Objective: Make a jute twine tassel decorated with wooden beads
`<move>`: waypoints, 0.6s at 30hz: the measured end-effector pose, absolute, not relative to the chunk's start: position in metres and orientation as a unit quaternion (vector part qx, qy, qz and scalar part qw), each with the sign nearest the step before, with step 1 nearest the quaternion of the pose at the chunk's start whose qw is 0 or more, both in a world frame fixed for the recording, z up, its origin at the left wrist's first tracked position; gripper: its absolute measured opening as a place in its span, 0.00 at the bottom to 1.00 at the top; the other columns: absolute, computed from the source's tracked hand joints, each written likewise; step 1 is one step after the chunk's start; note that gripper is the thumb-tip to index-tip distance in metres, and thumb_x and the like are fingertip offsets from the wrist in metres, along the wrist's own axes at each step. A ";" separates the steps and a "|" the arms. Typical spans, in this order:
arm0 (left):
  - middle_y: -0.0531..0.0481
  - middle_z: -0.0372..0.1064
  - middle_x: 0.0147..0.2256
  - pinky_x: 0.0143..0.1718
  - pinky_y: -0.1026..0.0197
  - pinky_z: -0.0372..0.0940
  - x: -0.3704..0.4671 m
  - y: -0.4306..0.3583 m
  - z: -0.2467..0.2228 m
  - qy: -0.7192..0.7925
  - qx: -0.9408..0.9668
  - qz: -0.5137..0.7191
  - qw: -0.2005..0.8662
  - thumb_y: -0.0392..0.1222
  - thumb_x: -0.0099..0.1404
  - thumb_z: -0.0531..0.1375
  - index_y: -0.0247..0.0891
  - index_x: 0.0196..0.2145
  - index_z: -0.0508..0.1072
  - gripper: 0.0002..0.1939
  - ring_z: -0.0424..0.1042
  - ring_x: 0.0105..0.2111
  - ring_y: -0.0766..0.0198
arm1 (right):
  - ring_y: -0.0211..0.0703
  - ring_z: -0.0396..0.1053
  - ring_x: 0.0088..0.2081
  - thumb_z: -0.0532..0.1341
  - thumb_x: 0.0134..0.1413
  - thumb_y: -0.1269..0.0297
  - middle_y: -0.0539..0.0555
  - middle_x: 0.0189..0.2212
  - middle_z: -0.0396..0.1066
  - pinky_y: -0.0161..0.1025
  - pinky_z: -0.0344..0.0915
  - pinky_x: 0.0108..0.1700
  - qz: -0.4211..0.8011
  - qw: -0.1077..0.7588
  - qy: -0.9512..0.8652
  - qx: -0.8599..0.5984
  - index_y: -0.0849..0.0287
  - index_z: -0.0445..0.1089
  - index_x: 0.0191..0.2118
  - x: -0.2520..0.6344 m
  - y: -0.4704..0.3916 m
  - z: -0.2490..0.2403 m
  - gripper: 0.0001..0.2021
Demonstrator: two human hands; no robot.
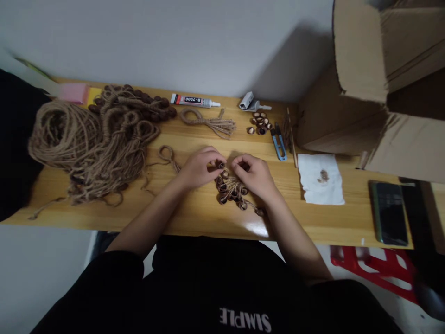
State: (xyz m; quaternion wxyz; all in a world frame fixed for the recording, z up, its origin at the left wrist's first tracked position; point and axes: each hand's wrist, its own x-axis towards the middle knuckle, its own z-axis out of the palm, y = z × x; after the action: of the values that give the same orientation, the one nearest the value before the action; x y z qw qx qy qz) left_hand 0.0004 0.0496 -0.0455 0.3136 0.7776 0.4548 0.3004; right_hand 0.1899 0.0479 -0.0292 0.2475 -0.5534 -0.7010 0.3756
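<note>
Between the thumb and forefinger of my left hand [199,169] sits a small dark brown cup-shaped cap [220,165], like an acorn cap. My right hand [256,176] is just to its right, thumb and fingertips pinched together; what they hold, if anything, is too small to make out. Below and between both hands lies a twine tassel [233,184], its strands fanned out with several brown caps at their ends. A twine loop [167,153] shows left of my left wrist, and my forearm hides part of its cord.
At left lie a big twine heap [118,144] and a twine coil [62,130]. Behind my hands are a glue tube [194,100], a looped twine tassel [208,123], loose caps [260,121] and blue snips [279,143]. Rightward are a tissue [320,190], cardboard box [333,111] and phone [388,212].
</note>
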 end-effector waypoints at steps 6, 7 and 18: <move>0.48 0.72 0.34 0.39 0.59 0.65 -0.006 0.050 -0.038 0.438 0.810 0.266 0.285 0.35 0.55 0.59 0.37 0.35 0.75 0.09 0.70 0.35 0.61 | 0.39 0.70 0.31 0.56 0.49 0.70 0.51 0.29 0.75 0.35 0.62 0.37 0.388 0.253 -0.697 -0.548 0.59 0.71 0.33 0.190 0.048 -0.032 0.07; 0.48 0.72 0.33 0.39 0.59 0.65 -0.006 0.050 -0.038 0.438 0.810 0.268 0.284 0.34 0.55 0.59 0.37 0.35 0.75 0.09 0.70 0.34 0.62 | 0.39 0.70 0.31 0.56 0.48 0.71 0.51 0.29 0.75 0.35 0.62 0.37 0.388 0.252 -0.696 -0.549 0.59 0.71 0.33 0.190 0.048 -0.032 0.08; 0.49 0.73 0.30 0.34 0.62 0.64 -0.003 0.052 -0.042 0.487 0.768 0.330 0.254 0.32 0.60 0.55 0.36 0.31 0.74 0.08 0.70 0.31 0.64 | 0.40 0.71 0.32 0.55 0.49 0.70 0.52 0.30 0.74 0.36 0.63 0.38 0.386 0.243 -0.704 -0.545 0.59 0.70 0.35 0.191 0.047 -0.031 0.08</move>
State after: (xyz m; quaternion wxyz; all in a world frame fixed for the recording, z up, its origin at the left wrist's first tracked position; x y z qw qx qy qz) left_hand -0.0034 0.0516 -0.0418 0.2541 0.7677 0.4872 0.3296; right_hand 0.1914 0.0469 -0.0306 0.2434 -0.5446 -0.7039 0.3857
